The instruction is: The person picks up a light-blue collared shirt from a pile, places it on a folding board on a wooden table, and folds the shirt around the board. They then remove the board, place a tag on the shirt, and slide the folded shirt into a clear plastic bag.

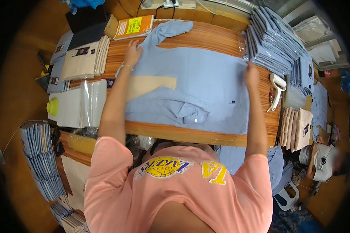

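Observation:
A light blue shirt (206, 73) lies spread over the wooden table, with one sleeve stretched out at its far left. On its left part rests a flat beige board (153, 84), partly under a bunched fold of the shirt. My left hand (133, 53) lies at the shirt's far left edge, beside the sleeve, with its fingers stretched out. At the shirt's right edge, my right hand (252, 73) has its fingers closed on the cloth; the fingertips are partly hidden.
Folded beige shirts (81, 62) and clear plastic bags (91, 103) lie at the left. An orange booklet (133, 28) sits at the back. Right of the shirt are a white lint roller (277, 91) and tall stacks of bagged blue shirts (272, 42). Another person (322, 161) is far right.

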A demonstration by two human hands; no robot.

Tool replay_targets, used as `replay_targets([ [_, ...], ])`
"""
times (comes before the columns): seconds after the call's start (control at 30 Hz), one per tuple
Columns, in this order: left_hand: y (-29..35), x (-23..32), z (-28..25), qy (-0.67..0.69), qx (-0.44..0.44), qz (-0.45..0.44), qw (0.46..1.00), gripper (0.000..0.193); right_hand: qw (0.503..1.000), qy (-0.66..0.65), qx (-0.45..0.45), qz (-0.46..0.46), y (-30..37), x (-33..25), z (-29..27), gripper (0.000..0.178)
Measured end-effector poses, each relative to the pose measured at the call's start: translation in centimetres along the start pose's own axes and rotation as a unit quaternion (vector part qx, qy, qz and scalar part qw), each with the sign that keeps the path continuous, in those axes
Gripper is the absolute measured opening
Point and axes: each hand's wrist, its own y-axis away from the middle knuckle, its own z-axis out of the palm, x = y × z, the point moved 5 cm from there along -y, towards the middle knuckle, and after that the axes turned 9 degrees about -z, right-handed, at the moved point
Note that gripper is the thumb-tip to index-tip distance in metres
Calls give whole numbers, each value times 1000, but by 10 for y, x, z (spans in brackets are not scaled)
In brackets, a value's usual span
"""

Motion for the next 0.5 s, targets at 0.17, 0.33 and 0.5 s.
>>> replay_targets([
  [0.17, -5, 63, 41, -176, 11, -112, 978, 55, 954, 271, -64, -108, -26, -17, 39, 27],
  [0.33, -7, 12, 15, 190, -87, -115, 971, 41, 964, 192, -178, -56, -24, -21, -7, 14],
  [0.5, 97, 25, -92, 201, -11, 35, 979, 27, 991, 17, -1, -131, 80, -44, -121, 15],
])
